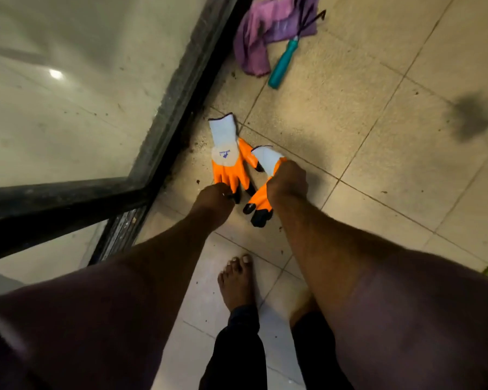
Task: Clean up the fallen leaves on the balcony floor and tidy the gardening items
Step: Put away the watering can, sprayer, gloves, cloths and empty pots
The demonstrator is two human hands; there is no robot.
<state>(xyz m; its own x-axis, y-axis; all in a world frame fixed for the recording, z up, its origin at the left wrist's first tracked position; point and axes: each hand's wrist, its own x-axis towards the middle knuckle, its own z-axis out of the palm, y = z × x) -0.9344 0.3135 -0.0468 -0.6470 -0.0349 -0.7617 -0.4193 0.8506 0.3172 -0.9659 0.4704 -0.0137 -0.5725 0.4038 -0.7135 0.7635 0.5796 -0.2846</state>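
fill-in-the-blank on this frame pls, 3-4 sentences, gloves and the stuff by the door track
1. Each hand grips one white-and-____ glove: left hand on the left glove, right hand on the right glove.
2. The hand rake has a ____ handle.
3. The rake's prongs lie on a ____ cloth.
4. Both gloves' fingertips are coloured ____.

Missing words: orange; teal; purple; black
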